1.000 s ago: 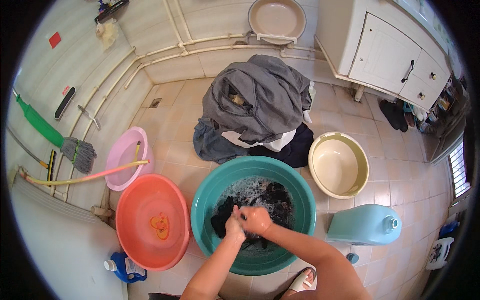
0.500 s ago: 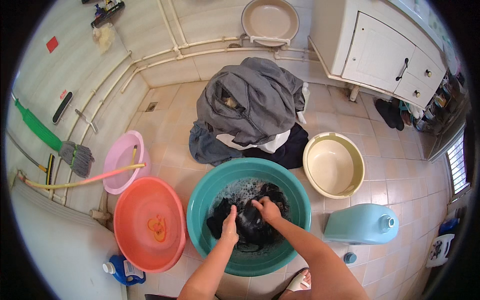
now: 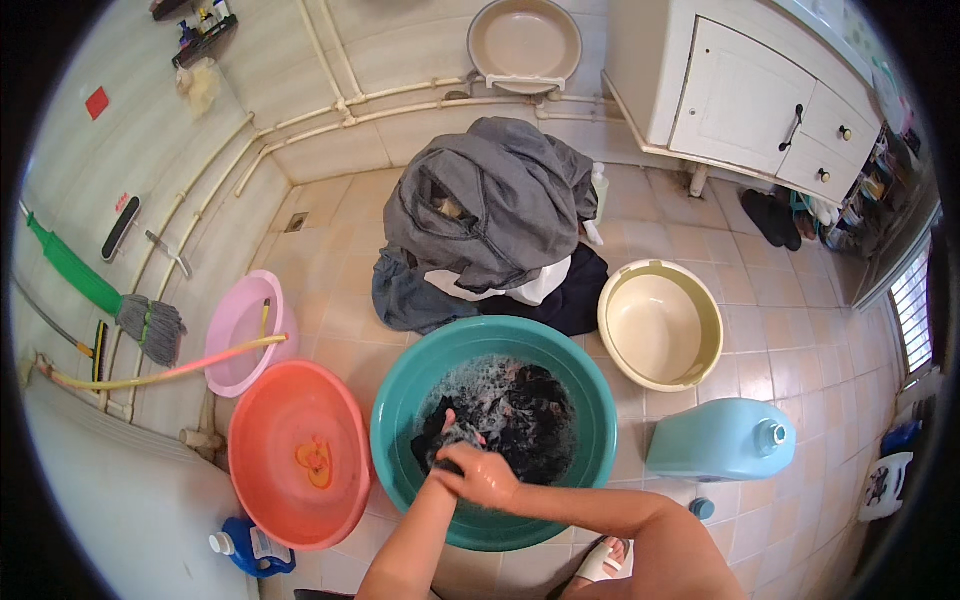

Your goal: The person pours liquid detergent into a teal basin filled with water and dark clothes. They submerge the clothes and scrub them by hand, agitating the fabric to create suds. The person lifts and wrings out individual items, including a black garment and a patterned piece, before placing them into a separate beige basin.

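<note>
A large teal basin (image 3: 395,400) stands in front of me with foamy, dark water. Black wet clothing (image 3: 530,425) lies soaking in it. My left hand (image 3: 462,430) is down in the basin's near left part, with dark cloth and suds over it, so its fingers are mostly hidden. Across its wrist lies my right hand (image 3: 485,477), fingers curled round a dark bit of the wet clothing there.
A grey garment (image 3: 500,200) tops a clothes heap beyond the basin. An orange basin (image 3: 300,470) and a pink basin (image 3: 235,325) stand left, a cream basin (image 3: 660,335) right. Near it are a light-blue jug (image 3: 720,440) and its cap (image 3: 702,508). A hose (image 3: 170,372) crosses the pink basin.
My right hand has moved left and nearer, from the clothing in the basin's middle to my left wrist. The left hand has gone under dark cloth and suds.
</note>
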`<state>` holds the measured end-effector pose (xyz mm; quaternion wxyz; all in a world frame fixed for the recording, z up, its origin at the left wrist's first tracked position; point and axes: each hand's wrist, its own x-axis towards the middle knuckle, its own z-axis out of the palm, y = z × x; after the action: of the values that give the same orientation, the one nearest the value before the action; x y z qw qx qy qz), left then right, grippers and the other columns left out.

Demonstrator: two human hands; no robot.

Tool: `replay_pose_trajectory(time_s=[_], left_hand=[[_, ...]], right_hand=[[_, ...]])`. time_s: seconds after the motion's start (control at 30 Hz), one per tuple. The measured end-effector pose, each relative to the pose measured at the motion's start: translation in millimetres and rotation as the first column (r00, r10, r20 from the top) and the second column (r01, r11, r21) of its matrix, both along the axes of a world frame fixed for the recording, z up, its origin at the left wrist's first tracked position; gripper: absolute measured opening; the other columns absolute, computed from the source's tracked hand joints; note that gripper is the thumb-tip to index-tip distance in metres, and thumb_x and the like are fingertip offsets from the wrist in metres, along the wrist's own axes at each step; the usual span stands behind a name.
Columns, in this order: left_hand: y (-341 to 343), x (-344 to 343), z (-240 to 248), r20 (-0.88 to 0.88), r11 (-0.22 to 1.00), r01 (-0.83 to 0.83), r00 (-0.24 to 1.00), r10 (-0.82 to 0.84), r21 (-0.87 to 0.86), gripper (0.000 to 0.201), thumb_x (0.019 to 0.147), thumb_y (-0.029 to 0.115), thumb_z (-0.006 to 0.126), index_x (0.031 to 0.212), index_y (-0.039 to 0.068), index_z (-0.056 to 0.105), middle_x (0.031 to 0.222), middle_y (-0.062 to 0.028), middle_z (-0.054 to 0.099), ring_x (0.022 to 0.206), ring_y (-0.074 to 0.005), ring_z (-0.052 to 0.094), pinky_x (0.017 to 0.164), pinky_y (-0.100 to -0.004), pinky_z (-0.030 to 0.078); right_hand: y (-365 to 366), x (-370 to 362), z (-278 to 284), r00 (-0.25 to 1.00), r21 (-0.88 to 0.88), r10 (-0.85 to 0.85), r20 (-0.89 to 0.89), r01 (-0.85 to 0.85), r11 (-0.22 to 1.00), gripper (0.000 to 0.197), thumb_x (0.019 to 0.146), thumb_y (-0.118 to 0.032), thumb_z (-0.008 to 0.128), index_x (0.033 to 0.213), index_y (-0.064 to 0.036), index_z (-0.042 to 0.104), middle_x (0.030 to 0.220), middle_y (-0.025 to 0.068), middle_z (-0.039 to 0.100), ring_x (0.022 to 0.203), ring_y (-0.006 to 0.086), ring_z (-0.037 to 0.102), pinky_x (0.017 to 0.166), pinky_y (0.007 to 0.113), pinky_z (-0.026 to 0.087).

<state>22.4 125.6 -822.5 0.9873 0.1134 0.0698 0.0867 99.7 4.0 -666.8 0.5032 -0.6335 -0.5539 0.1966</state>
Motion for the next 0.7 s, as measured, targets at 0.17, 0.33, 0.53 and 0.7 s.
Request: replay_pose_trajectory(time_s=[0.17,0.33,0.53,0.7], left_hand=[[-48,26,82,-0.534,0.887,-0.456,0.732,0.423,0.078,0.040,0.088,0.043,0.044,0.101,0.007,0.056,0.097,-0.0072,0.059,0.088,-0.0238,0.056,0.076,-0.0380,0.047],[-23,16,63,-0.459,0.952,-0.306,0.845,0.274,0.006,0.036,0.091,0.035,0.044,0.113,0.007,0.052,0.108,-0.0075,0.056,0.097,-0.0222,0.054,0.085,-0.0358,0.045],[-43,34,116,-0.640,0.878,-0.318,0.602,0.478,0.357,0.042,0.087,0.039,0.055,0.114,0.006,0.054,0.109,-0.0037,0.057,0.098,-0.0154,0.054,0.086,-0.0311,0.043],[-22,39,174,-0.549,0.815,0.047,0.761,0.345,0.578,0.049,0.081,0.032,0.066,0.115,0.000,0.051,0.106,-0.0059,0.057,0.098,-0.0138,0.053,0.085,-0.0287,0.042]], right_hand=[[34,30,-18,0.948,-0.191,-0.247,0.199,0.285,0.939,0.036,0.080,-0.037,0.056,0.064,-0.0053,0.056,0.062,0.0194,0.058,0.057,0.0365,0.059,0.050,0.043,0.047],[10,9,3,0.976,0.032,-0.035,0.217,0.028,0.999,0.030,0.076,-0.029,0.061,0.058,-0.0064,0.052,0.056,0.0145,0.055,0.055,0.0338,0.057,0.051,0.042,0.047],[40,53,-21,0.950,-0.307,-0.265,0.168,0.306,0.901,0.029,0.078,-0.034,0.059,0.071,-0.0059,0.057,0.070,0.0212,0.059,0.066,0.0399,0.059,0.058,0.047,0.047],[26,132,-25,0.679,-0.289,0.071,-0.731,-0.402,0.869,0.076,0.079,-0.053,0.057,0.137,-0.0097,0.032,0.136,0.0168,0.035,0.122,0.0253,0.040,0.099,0.036,0.031]])
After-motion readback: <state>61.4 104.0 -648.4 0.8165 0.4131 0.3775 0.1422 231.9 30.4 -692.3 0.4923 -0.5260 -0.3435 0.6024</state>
